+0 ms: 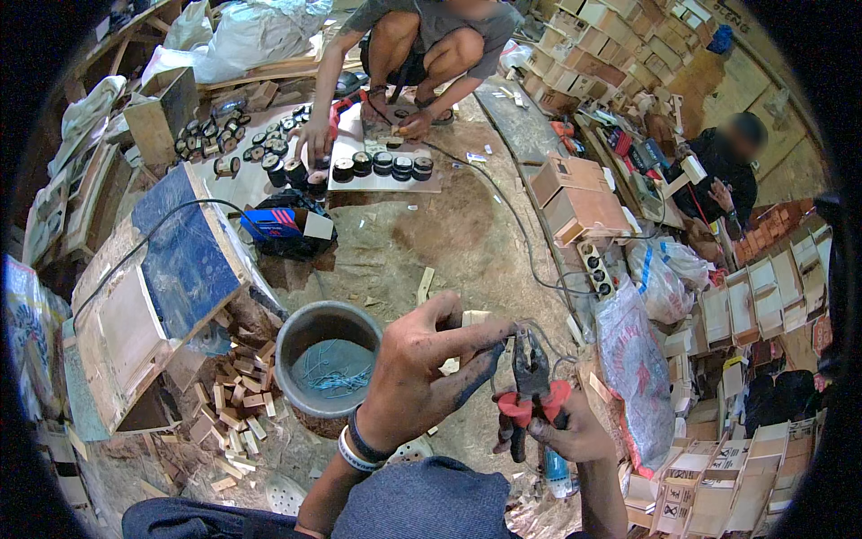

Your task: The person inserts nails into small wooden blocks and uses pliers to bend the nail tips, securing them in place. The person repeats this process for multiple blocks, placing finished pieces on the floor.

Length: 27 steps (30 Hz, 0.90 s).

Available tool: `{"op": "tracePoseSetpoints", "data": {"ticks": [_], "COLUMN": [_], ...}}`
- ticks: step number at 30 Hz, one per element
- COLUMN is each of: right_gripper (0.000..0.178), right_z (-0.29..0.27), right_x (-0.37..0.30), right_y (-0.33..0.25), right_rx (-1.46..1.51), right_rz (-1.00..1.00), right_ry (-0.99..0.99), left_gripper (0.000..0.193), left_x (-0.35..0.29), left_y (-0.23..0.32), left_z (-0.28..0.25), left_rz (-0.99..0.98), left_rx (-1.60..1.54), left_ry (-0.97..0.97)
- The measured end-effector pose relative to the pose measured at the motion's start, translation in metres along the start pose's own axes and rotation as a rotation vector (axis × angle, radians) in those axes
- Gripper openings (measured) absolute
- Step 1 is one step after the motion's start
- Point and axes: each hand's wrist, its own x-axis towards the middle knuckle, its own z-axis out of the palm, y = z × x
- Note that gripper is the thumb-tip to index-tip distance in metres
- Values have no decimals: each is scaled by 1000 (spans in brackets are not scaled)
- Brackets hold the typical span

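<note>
My left hand (435, 364) is closed around a small pale wooden block (475, 317), part of which shows behind the fingers. Its thumb and forefinger pinch together beside a thin dark wire (555, 346) that loops off to the right. In my right hand (579, 433) is a pair of pliers (532, 370) with red handles and dark jaws. The jaws point up, close to my left fingertips. Whether they grip the wire is too small to tell. Left of my hands stands a round grey tub (289, 366) holding thin light-blue wire pieces (339, 366).
Loose wooden blocks (235, 409) lie left of the tub. Across the floor, a crouching person (431, 45) handles dark spools (382, 163) on a board. A black cable (512, 202) runs to a power strip (596, 269). White sacks (636, 368) and another person (732, 175) are at right.
</note>
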Motion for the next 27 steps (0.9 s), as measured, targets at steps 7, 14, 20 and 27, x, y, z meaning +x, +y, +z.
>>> {"op": "tracePoseSetpoints", "data": {"ticks": [7,14,20,27], "right_gripper": [37,47,54,36], "right_z": [21,28,15,22], "right_x": [-8,-22,-17,-6], "right_y": [11,49,42,24], "right_rx": [202,368,287,-263], "right_rz": [79,161,157,-9], "right_ry": [67,-164,-37,352], "left_gripper": [38,37,35,39], "left_x": [-3,5,9,2], "left_y": [-3,-26,-34,-17], "left_z": [-1,8,10,8], "left_rz": [-3,120,149,63], "left_rx": [-23,-110,-83,-34], "left_ry": [-65,-154,-120,-101]}}
